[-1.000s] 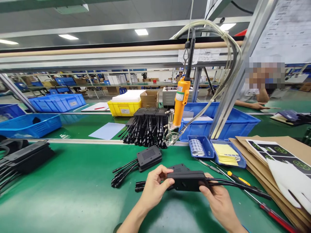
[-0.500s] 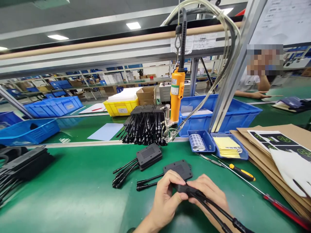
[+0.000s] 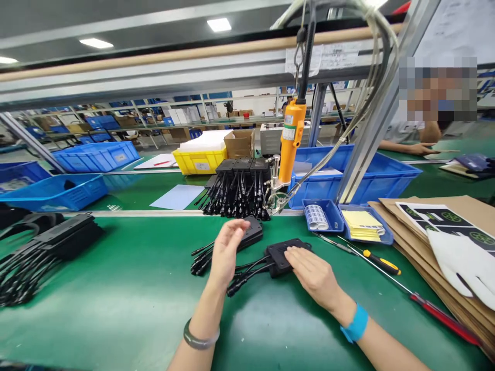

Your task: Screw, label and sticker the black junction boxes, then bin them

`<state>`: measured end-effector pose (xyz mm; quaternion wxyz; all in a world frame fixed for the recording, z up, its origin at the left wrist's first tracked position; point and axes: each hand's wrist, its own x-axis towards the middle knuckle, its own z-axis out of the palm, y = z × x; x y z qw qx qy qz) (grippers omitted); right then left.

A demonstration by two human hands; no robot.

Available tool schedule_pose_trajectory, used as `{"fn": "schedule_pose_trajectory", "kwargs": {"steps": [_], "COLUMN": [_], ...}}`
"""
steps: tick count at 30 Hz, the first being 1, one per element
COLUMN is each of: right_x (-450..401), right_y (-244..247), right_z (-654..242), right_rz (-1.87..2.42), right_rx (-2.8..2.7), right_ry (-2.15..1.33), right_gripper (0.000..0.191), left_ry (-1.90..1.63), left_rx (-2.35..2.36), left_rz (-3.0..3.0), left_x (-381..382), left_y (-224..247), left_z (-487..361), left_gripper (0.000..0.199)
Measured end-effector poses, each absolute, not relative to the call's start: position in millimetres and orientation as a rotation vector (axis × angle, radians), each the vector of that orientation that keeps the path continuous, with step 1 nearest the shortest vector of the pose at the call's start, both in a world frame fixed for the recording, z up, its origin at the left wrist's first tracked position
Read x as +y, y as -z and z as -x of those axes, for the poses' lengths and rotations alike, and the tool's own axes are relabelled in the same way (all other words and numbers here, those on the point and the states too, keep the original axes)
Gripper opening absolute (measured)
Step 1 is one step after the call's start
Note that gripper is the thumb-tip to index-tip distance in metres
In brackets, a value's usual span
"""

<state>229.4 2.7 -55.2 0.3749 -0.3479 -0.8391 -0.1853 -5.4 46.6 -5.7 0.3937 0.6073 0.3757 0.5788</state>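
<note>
My right hand (image 3: 312,270) lies with its fingers stretched out against the near right side of a black cabled box (image 3: 284,256), which rests on the green bench with its cables pointing left. Raised beside another black box (image 3: 252,232), my left hand (image 3: 228,251) has its fingers apart with nothing in them, and covers part of that box and its cables. Behind them, many black boxes with hanging cables (image 3: 238,188) form a pile. More such boxes (image 3: 71,234) stand in a row at the far left.
An orange tool (image 3: 292,141) hangs above the pile. Right of my hands lie a yellow-black screwdriver (image 3: 382,263), a red-handled one (image 3: 444,319) and cardboard sheets (image 3: 410,237). Small blue bins (image 3: 336,226) stand behind. A person's hand (image 3: 423,149) is across the bench.
The black box that both hands held is now down on the bench, at the second box. My left hand has let go and moved up and left; my right hand is now flat against the box.
</note>
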Motion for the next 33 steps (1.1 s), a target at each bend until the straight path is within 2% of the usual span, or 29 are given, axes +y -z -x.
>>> {"fn": "schedule_pose_trajectory", "kwargs": {"steps": [3, 8, 10, 12, 14, 15, 17, 18, 19, 22, 25, 29, 33], "right_x": [5, -5, -2, 14, 46, 67, 113, 135, 154, 190, 189, 156, 123], "right_y": [69, 74, 56, 26, -11, -30, -66, -81, -93, -115, -119, -120, -123], "right_z": [-219, -217, -222, -229, -234, -235, -233, -230, -227, -214, -205, -201, -202], "right_rz": [0.908, 0.92, 0.927, 0.974, 1.05, 1.065, 0.996, 0.904, 0.815, 0.668, 0.635, 0.698, 0.711], "right_rx": [-2.269, -2.297, -2.255, -2.09, -1.902, -1.837, -1.679, -1.662, -1.668, -1.567, -1.494, -1.327, -1.237], "right_ry": [0.48, 0.379, 0.225, -0.005, -0.047, -0.045, -0.178, -0.339, -0.508, -0.822, -0.968, -0.914, -0.751], "right_gripper": [0.039, 0.033, 0.028, 0.022, 0.022, 0.03, 0.068, 0.079, 0.08, 0.063, 0.051, 0.047, 0.05], "left_ry": [-1.182, -0.801, -0.738, -0.714, -0.712, -0.713, -0.703, -0.692, -0.678, -0.611, -0.529, -0.466, -0.439], "left_rx": [0.98, 0.978, 1.009, 1.044, 1.078, 1.097, 1.12, 1.123, 1.123, 1.144, 1.16, 1.137, 1.153], "left_rz": [-1.827, -2.142, -2.221, -2.284, -2.326, -2.338, -2.35, -2.352, -2.357, -2.399, -2.411, -2.402, -2.449], "left_x": [43, 37, 36, 37, 39, 39, 41, 42, 42, 43, 44, 45, 40], "left_y": [14, 39, 45, 48, 48, 48, 48, 48, 48, 48, 46, 41, 35], "left_z": [1, -14, -17, -19, -19, -19, -18, -18, -17, -17, -18, -16, -12], "left_gripper": [0.032, 0.073, 0.076, 0.072, 0.067, 0.065, 0.065, 0.065, 0.067, 0.074, 0.076, 0.073, 0.076]}}
